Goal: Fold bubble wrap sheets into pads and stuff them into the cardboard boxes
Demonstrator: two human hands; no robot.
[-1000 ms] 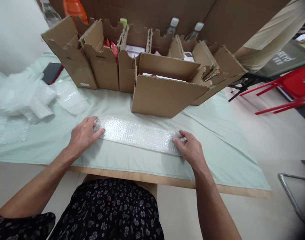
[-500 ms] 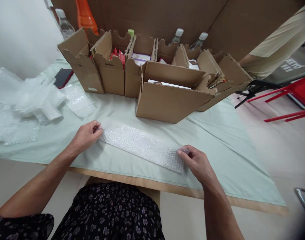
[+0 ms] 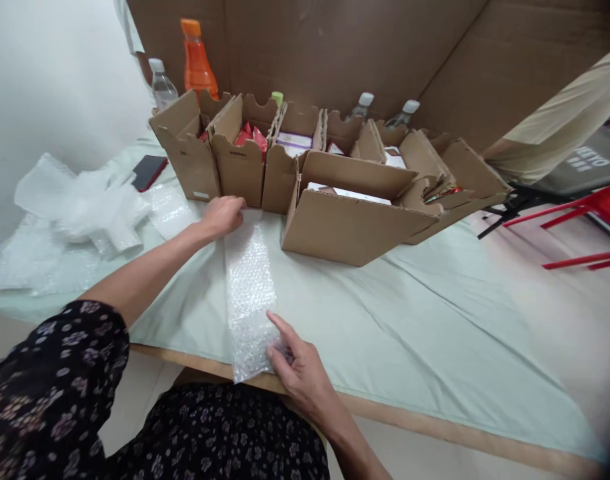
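Note:
A long strip of bubble wrap (image 3: 251,287) lies on the cloth, running from the boxes toward the table's front edge. At its far end, my left hand (image 3: 223,217) is closed on the strip, close to the foot of the cardboard boxes. My right hand (image 3: 302,367) rests at the strip's near right edge, index finger stretched out along it and thumb apart; the other fingers are partly hidden. The near end of the wrap reaches the wooden table edge.
Several cardboard boxes (image 3: 242,170) with packets inside stand in a row, one box (image 3: 355,230) in front. Behind are bottles, one orange (image 3: 199,63). To the left lie loose bubble wrap (image 3: 79,207) and a phone (image 3: 149,172). A red chair (image 3: 585,207) stands right.
The bubble wrap strip has turned from lying crosswise to pointing away from me. My left hand moved forward and right with one end; my right hand came left and nearer, its fingers loosening.

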